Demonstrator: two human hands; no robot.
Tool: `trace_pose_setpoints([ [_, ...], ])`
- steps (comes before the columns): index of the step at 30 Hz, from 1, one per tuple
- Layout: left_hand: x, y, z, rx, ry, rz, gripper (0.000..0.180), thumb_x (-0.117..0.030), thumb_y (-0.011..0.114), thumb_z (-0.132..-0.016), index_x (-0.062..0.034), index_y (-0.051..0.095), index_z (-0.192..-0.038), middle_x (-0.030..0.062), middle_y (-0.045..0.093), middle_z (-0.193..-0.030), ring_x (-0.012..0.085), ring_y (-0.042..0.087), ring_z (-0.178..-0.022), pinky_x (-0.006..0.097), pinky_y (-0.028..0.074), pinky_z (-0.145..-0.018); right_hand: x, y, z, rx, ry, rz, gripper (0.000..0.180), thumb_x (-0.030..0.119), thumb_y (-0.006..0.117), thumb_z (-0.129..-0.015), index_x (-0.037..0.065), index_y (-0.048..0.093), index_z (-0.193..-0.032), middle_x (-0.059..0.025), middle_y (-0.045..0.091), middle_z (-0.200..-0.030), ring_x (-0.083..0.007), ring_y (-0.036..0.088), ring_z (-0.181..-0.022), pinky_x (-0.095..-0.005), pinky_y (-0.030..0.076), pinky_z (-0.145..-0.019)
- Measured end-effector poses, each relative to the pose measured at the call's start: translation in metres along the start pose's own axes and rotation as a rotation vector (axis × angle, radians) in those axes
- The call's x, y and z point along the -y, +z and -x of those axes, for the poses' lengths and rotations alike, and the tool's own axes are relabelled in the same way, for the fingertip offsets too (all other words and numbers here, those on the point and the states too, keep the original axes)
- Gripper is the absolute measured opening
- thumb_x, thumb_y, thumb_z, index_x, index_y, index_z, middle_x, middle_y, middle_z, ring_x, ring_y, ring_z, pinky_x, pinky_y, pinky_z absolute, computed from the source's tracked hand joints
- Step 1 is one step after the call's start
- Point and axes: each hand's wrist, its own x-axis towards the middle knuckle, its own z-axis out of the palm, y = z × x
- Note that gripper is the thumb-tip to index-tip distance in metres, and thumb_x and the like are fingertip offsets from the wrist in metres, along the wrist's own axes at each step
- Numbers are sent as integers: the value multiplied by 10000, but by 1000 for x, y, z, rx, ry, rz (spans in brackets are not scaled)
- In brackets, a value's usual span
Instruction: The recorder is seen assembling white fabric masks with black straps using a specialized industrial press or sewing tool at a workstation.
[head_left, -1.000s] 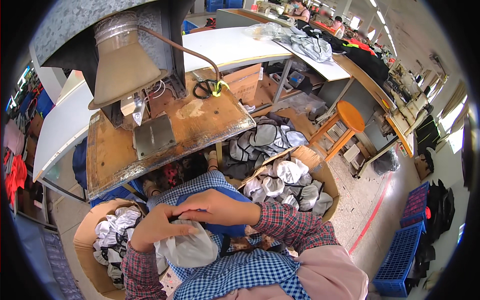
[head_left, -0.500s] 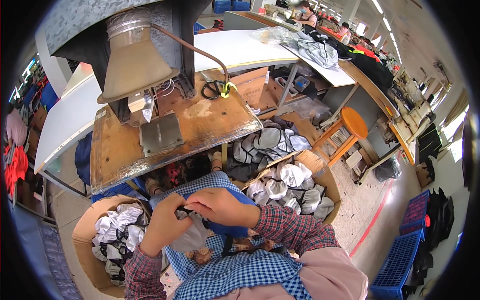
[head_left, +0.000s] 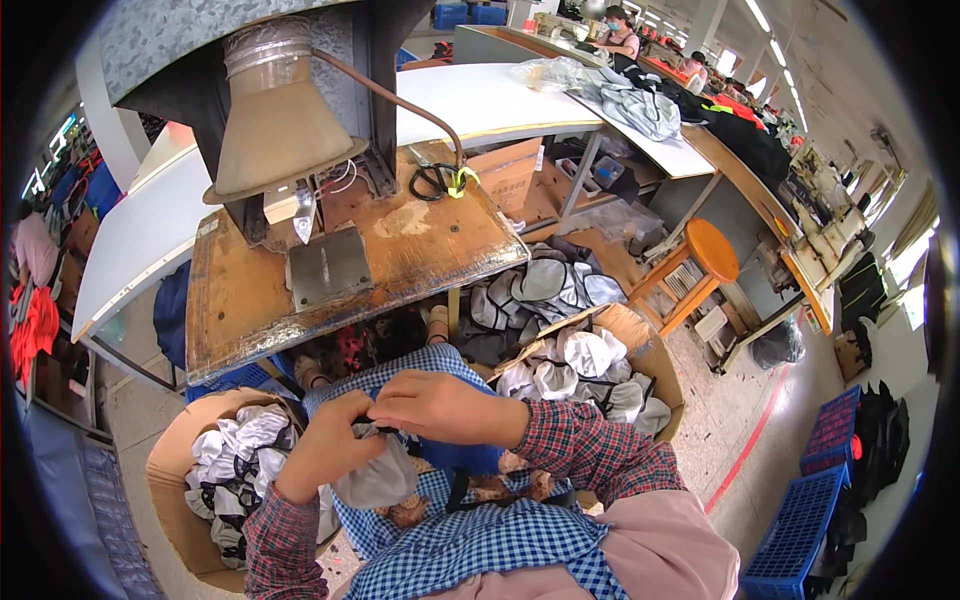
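Above my lap, both hands pinch the dark edge of a small pale grey fabric piece point(head_left: 378, 478), which hangs down like a pouch. My left hand point(head_left: 328, 448) grips it from the left, fingers curled. My right hand point(head_left: 440, 407) meets it at the fingertips, closed on the same black trim. Similar white and grey pieces with black edging point(head_left: 245, 455) fill a cardboard box point(head_left: 172, 490) by my left side. More of them point(head_left: 585, 370) lie in a second box point(head_left: 668, 385) on my right. A blue checked apron point(head_left: 480, 550) covers my lap.
Ahead stands a worn wooden machine table point(head_left: 410, 265) with a metal plate point(head_left: 328, 270) under a hooded funnel point(head_left: 285, 125). Further right are an orange stool point(head_left: 710, 250) and blue crates point(head_left: 795, 520). A pale fabric pile point(head_left: 545, 285) lies beyond the right box. People work in the background.
My hands keep their pinch on the fabric piece and have hardly moved. The hanging part of it shows a little more fully now. The whole view has shifted slightly.
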Motion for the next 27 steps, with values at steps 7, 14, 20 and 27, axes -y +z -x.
trace_pose_setpoints([
  [7, -12, -14, -3, 147, -199, 72, 318, -176, 698, -699, 22, 632, -939, 95, 611, -857, 181, 570, -821, 308, 453, -770, -5, -8, -2, 76, -54, 65, 232, 88, 685, -815, 10, 654, -1032, -99, 625, -950, -268, 622, -873, -350, 544, -726],
  [14, -1, -27, -14, 137, -132, 115, 295, -168, 653, -719, 24, 607, -938, 53, 574, -779, 127, 512, -727, 277, 438, -690, -12, -7, -11, -29, -48, 164, 184, 130, 652, -829, 6, 607, -958, -93, 597, -846, -263, 607, -818, -347, 529, -716],
  [20, 6, -36, -20, 150, -218, 298, 271, -126, 589, -720, 20, 595, -948, -3, 537, -775, 77, 474, -745, 233, 413, -678, -20, -7, -19, -45, -101, 202, 168, 83, 682, -827, -4, 632, -962, -96, 628, -873, -260, 625, -819, -347, 545, -702],
  [27, 8, -46, -30, 101, -203, 330, 272, -106, 568, -721, 19, 597, -961, -14, 555, -801, 65, 497, -766, 217, 417, -695, -22, -9, -30, -76, 8, 167, 137, 119, 649, -845, 23, 593, -924, -102, 605, -850, -279, 611, -822, -351, 530, -718],
])
